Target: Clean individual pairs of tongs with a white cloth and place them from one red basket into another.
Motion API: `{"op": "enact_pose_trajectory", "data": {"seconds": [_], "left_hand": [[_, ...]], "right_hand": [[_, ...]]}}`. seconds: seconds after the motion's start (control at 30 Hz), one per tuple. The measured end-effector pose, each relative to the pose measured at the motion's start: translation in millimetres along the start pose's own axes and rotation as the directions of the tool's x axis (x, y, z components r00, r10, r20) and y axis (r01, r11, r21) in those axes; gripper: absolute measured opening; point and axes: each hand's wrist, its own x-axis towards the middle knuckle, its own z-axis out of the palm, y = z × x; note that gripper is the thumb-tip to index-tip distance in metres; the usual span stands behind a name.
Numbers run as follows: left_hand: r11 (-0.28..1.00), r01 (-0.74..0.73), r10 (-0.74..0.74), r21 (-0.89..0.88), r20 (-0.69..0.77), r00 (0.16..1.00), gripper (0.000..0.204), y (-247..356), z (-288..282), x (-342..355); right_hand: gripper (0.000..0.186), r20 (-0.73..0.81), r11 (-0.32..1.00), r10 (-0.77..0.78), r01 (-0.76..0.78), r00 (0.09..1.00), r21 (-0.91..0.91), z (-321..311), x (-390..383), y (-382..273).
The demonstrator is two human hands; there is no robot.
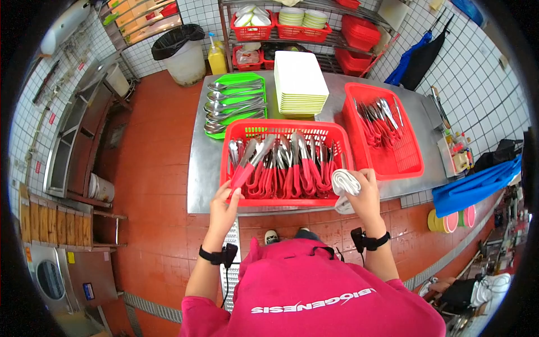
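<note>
Left grip [224, 203] pinches red-handled tongs [242, 173], right grip [366, 196] clutches white cloth [345, 182]; apparently a wiping step, next needing cloth against tongs

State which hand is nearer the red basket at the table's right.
Right. The right hand, with a white cloth, is by the near left corner of that basket; the left hand, holding tongs, is farther left, at the other red basket.
</note>
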Motion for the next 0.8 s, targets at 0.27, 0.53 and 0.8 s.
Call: {"op": "enact_pose_trajectory", "data": {"seconds": [0.27, 0.53, 0.8], "left_hand": [[0.974, 0.082, -0.058, 0.213, -0.12, 0.991, 0.025, -38, 48, 22], [0.91, 0.005, 0.009, 0.415, -0.032, 0.999, 0.036, -46, 64, 25], [0.962, 0.081, -0.066, 0.262, -0.065, 0.996, 0.034, -33, 62, 48]], "right_hand": [[0.054, 0.071, 0.996, 0.092, -0.093, 0.993, 0.006, 5, -20, -1], [0.051, 0.092, 0.995, 0.097, -0.095, 0.991, -0.019, 14, -21, 8], [0.053, 0.111, 0.995, 0.09, -0.094, 0.99, 0.034, 22, -14, 0]]}}
